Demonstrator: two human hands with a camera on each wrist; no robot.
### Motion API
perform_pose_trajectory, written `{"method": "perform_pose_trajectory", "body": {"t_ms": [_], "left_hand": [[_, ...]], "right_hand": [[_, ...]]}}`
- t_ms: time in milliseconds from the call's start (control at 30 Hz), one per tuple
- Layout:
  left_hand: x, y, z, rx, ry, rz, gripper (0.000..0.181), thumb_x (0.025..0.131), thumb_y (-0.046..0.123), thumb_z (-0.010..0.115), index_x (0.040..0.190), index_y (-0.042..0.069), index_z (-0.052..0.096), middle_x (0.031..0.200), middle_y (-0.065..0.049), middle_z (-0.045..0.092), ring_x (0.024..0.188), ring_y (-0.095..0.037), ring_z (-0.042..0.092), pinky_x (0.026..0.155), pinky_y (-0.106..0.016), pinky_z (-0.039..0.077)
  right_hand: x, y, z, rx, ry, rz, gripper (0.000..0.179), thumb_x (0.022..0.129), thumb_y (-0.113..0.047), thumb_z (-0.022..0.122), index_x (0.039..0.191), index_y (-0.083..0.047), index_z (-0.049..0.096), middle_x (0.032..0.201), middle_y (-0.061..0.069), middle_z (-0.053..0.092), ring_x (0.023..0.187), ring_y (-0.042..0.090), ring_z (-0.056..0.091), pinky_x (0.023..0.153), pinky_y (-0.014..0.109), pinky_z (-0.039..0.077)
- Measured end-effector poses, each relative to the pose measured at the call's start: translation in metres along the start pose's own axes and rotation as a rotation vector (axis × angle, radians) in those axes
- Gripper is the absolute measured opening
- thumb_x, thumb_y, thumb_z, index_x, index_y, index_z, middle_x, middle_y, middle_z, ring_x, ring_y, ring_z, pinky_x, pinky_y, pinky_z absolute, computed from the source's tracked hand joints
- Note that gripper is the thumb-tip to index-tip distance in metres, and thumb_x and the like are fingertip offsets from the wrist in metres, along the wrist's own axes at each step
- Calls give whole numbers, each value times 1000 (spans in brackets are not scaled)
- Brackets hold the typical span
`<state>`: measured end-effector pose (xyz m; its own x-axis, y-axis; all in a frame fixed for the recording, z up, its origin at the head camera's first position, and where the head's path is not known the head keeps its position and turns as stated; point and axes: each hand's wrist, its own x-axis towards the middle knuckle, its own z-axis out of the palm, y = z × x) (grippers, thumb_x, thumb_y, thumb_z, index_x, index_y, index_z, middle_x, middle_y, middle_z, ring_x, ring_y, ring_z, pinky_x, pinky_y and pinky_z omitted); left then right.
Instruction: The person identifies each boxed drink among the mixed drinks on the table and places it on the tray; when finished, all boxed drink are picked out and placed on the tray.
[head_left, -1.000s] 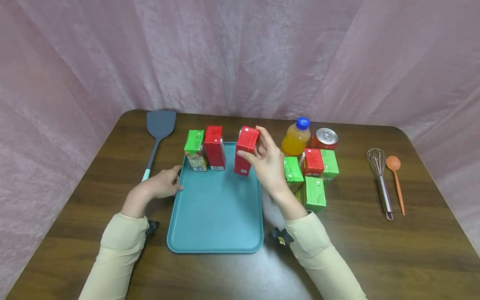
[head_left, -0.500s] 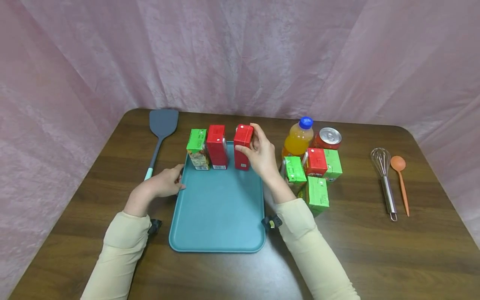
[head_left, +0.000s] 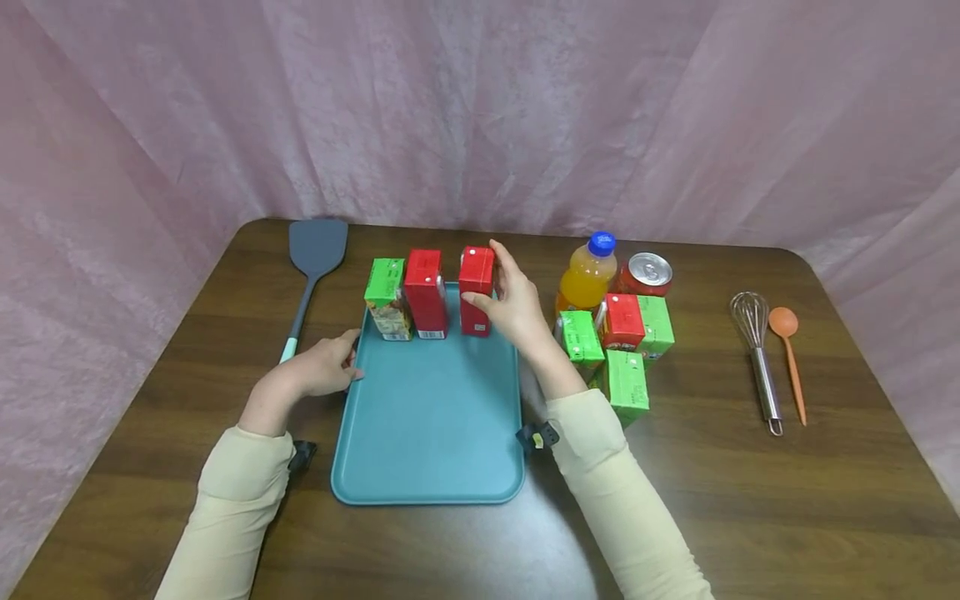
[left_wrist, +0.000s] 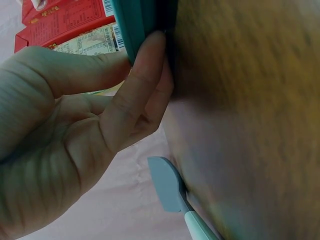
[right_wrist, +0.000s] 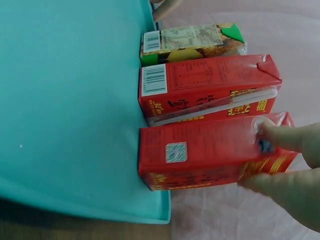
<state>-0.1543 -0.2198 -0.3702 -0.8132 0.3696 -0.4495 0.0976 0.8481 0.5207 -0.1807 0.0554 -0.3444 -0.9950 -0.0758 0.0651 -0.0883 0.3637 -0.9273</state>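
Observation:
My right hand (head_left: 517, 308) grips a red drink carton (head_left: 476, 292) between thumb and fingers; it stands upright at the far end of the teal tray (head_left: 427, 417). To its left on the tray are a second red carton (head_left: 427, 296) and a green-topped carton (head_left: 388, 300), both upright. In the right wrist view the held red carton (right_wrist: 215, 152) lies close alongside its red neighbour (right_wrist: 210, 87). My left hand (head_left: 322, 367) pinches the tray's left rim; in the left wrist view the thumb and fingers close on the tray edge (left_wrist: 135, 25).
Right of the tray stand an orange drink bottle (head_left: 587, 279), a can (head_left: 647, 275), a red carton (head_left: 622, 321) and several green cartons (head_left: 626, 383). A whisk (head_left: 757, 358) and an orange spoon (head_left: 787, 358) lie at the far right, a grey spatula (head_left: 315, 250) at the back left.
My right hand has brought the red carton left, toward the other two, and it has gone from tilted to upright on the tray. The left hand stays at the rim.

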Motion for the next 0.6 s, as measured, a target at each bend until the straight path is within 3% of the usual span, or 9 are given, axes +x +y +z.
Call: {"method": "perform_pose_trajectory", "body": {"t_ms": [100,200,467,600], "left_hand": [[-1,1,0,-2,4,3,69,92,5,54,142,-16,10,78,-7,44,67,-17,43,62,-30,36],[-5,0,-1,1,14,0,70,92,5,55,142,-16,11,79,-8,45,67,-18,43,62,-30,37],[-3,0,0,1,13,3,69,92,4,54,142,-16,11,79,-8,45,68,-18,43,63,-30,37],[-4,3,0,1,14,15,67,92,5,54,141,-15,13,77,-7,44,66,-16,43,63,-29,36]], "right_hand": [[-7,-6,-2,-33,21,17,86,79,-8,74,148,-18,24,148,9,32,134,24,34,102,36,36],[-16,-17,-4,-29,5,-18,88,78,-9,76,148,-21,24,149,7,29,136,23,30,104,36,35],[-53,-34,-36,-49,-90,-207,76,80,-13,74,144,-14,34,145,5,38,133,18,36,104,37,34],[-73,-27,-59,-160,-135,-270,72,80,-19,75,142,-14,39,139,5,46,127,18,44,101,39,39]]}}
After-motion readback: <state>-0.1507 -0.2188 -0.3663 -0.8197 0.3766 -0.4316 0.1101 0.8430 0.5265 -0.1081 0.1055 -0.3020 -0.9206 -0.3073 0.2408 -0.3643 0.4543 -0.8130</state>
